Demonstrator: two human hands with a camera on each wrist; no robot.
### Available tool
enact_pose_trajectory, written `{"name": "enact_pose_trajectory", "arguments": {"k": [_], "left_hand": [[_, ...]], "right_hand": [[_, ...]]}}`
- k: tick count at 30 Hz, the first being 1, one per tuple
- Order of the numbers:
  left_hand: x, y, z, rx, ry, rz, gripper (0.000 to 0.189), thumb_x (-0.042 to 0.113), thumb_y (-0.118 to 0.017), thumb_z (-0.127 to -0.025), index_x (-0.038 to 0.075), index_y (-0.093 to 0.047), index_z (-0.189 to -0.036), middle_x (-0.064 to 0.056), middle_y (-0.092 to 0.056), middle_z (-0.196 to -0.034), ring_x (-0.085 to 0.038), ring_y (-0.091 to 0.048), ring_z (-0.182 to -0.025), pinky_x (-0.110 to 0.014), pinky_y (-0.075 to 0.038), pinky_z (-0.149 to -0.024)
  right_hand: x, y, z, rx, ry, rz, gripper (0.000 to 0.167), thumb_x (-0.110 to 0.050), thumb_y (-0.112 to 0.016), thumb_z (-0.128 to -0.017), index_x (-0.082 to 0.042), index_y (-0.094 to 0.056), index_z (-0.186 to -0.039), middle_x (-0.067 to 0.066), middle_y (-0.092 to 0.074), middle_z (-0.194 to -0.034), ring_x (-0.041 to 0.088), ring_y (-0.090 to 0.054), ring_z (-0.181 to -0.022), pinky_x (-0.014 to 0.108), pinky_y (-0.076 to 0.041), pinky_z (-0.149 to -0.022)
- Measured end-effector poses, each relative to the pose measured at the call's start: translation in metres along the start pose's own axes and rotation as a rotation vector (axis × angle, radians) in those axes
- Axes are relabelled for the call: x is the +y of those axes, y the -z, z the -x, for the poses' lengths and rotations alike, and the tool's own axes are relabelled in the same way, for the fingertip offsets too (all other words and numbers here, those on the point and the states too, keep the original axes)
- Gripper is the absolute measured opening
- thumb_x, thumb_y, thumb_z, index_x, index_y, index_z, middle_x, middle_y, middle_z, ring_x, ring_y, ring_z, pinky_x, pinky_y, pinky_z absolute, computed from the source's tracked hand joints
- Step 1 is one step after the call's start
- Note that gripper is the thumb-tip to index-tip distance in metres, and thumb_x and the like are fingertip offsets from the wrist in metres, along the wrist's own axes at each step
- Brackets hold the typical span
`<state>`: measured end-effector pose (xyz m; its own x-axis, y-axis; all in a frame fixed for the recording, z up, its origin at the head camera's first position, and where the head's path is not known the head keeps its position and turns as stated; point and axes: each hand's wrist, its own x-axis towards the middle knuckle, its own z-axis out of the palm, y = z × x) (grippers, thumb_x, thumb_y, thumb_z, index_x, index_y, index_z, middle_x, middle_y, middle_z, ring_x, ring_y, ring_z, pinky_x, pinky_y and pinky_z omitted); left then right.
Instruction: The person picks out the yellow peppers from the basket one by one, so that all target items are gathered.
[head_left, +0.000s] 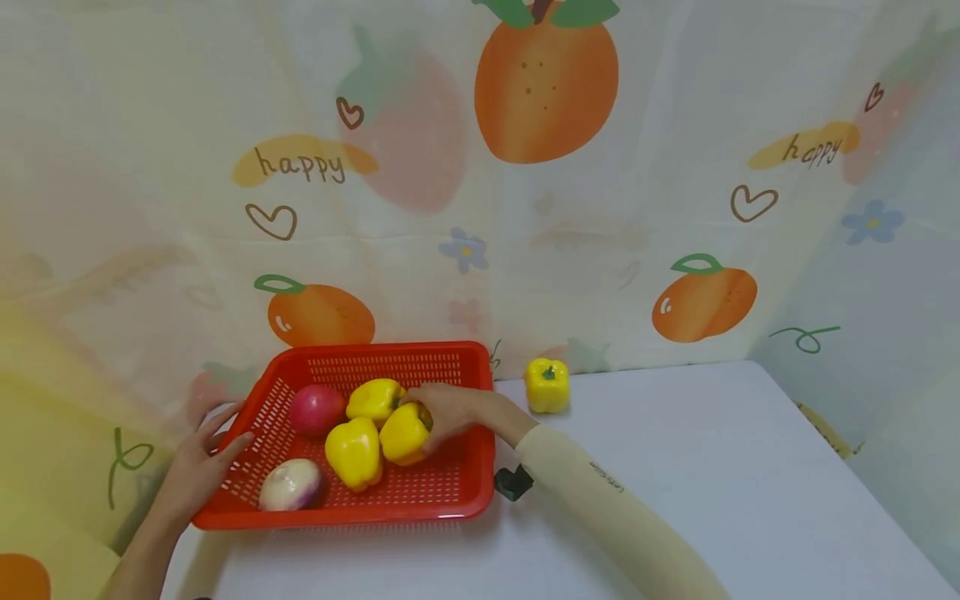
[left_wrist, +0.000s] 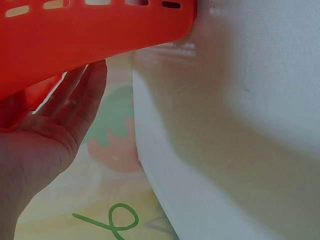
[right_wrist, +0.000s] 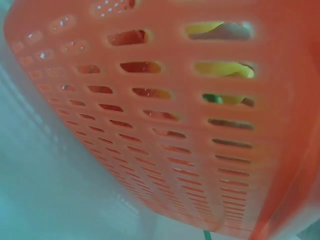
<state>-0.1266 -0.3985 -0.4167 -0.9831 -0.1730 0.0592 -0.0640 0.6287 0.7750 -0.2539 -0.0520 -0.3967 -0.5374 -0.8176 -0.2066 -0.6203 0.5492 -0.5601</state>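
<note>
In the head view, a red plastic basket holds several vegetables. My right hand reaches over its right side and grips a yellow bell pepper, thumb at the front and fingers behind. Two more peppers touch it: one yellow bell pepper to the left, another yellow bell pepper behind. My left hand holds the basket's left rim, thumb over it; the left wrist view shows the fingers outside, beneath the rim. Through the slotted basket wall, the right wrist view shows bits of yellow.
A smooth pinkish-red round item lies at the basket's back left, a white-and-purple bulb at its front left. Another yellow bell pepper stands on the white table near the printed curtain. A small black object sits beside the basket.
</note>
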Motion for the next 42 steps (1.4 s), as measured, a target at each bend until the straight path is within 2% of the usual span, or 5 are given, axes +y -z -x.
{"name": "enact_pose_trajectory", "arguments": {"k": [9,18,23,32,42], "left_hand": [[-0.002,0.001,-0.001,-0.025,0.030,-0.001,0.061,0.030,-0.053,-0.102,0.003,-0.029,-0.152,-0.041,-0.046,-0.133,-0.004,-0.063,-0.081,-0.028,-0.057,-0.063],[-0.004,0.000,-0.001,-0.020,0.026,0.025,0.061,0.028,-0.054,-0.102,0.002,-0.029,-0.151,-0.041,-0.045,-0.133,-0.002,-0.063,-0.079,-0.028,-0.057,-0.062],[-0.005,0.000,-0.002,-0.014,0.009,0.016,0.061,0.028,-0.053,-0.102,0.002,-0.030,-0.151,-0.040,-0.046,-0.132,-0.001,-0.062,-0.079,-0.029,-0.057,-0.062],[-0.004,-0.001,-0.001,-0.007,-0.008,0.022,0.061,0.029,-0.054,-0.102,0.001,-0.031,-0.151,-0.039,-0.047,-0.132,0.004,-0.059,-0.080,-0.028,-0.057,-0.063],[-0.004,-0.001,-0.001,-0.002,0.014,0.005,0.061,0.031,-0.054,-0.101,0.002,-0.032,-0.151,-0.037,-0.050,-0.129,0.002,-0.060,-0.080,-0.029,-0.057,-0.062]], "right_hand": [[0.003,0.000,0.006,0.084,0.044,-0.037,0.075,-0.037,-0.083,-0.073,-0.021,-0.049,-0.138,-0.006,-0.052,-0.125,0.008,-0.048,-0.110,0.024,-0.047,-0.092],[0.001,0.002,0.016,0.175,0.091,-0.119,0.077,-0.038,-0.083,-0.072,-0.018,-0.050,-0.138,-0.005,-0.054,-0.128,0.008,-0.050,-0.110,0.022,-0.047,-0.091],[0.003,0.002,0.020,0.231,0.078,-0.150,0.073,-0.041,-0.084,-0.071,-0.018,-0.054,-0.134,-0.007,-0.058,-0.125,0.007,-0.052,-0.107,0.020,-0.048,-0.088],[0.007,0.003,0.028,0.276,0.076,-0.161,0.071,-0.042,-0.084,-0.071,-0.017,-0.057,-0.131,-0.006,-0.059,-0.124,0.008,-0.052,-0.107,0.021,-0.048,-0.088],[-0.003,0.018,0.044,0.327,0.065,-0.157,0.070,-0.042,-0.083,-0.073,-0.017,-0.057,-0.133,-0.004,-0.058,-0.126,0.011,-0.052,-0.109,0.023,-0.049,-0.088]]}}
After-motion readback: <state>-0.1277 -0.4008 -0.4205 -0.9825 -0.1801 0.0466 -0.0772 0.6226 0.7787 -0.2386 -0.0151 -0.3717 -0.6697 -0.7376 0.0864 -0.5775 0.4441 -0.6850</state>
